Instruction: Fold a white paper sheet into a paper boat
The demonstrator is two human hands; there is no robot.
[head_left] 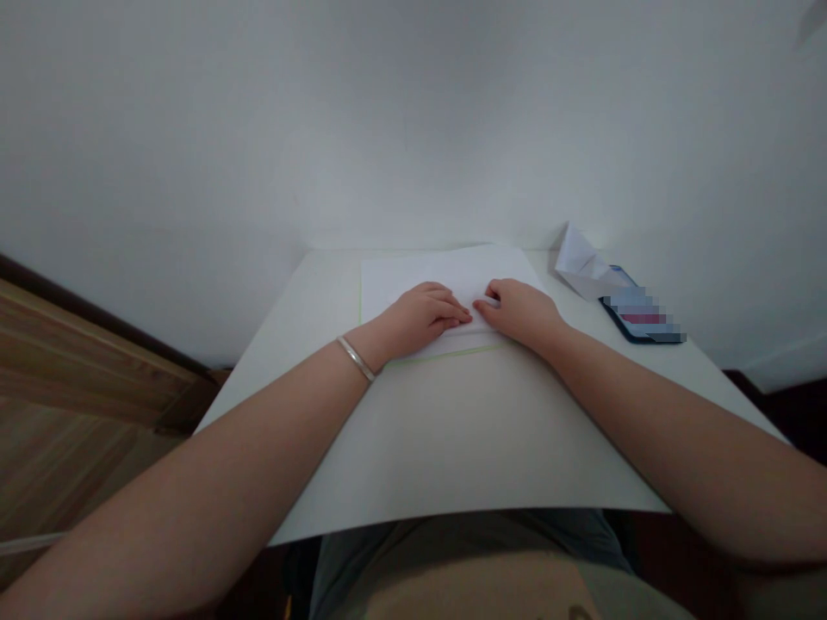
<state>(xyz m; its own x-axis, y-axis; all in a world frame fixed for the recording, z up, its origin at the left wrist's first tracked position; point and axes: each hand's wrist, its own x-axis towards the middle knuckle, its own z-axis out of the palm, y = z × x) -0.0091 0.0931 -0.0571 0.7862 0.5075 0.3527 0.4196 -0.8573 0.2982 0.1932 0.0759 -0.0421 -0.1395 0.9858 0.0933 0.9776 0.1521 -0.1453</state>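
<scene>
White paper [407, 275] lies flat on the table, with a thin green edge [475, 350] showing under its near and left sides. My left hand [432, 312] rests palm down on the paper, fingers stretched toward the right. A silver bangle [355, 357] circles the left wrist. Just to the right, my right hand [517, 310] has its thumb and fingers closed around a bit of white paper close to the left fingertips. Part of the sheet is hidden under both hands, so its folds are hard to make out.
A folded white paper shape [581, 263] stands at the back right of the white table [465, 430]. In front of it lies a phone [639, 319] with a blurred screen. A wall [401, 129] rises behind, and wooden furniture [83, 370] is at the left.
</scene>
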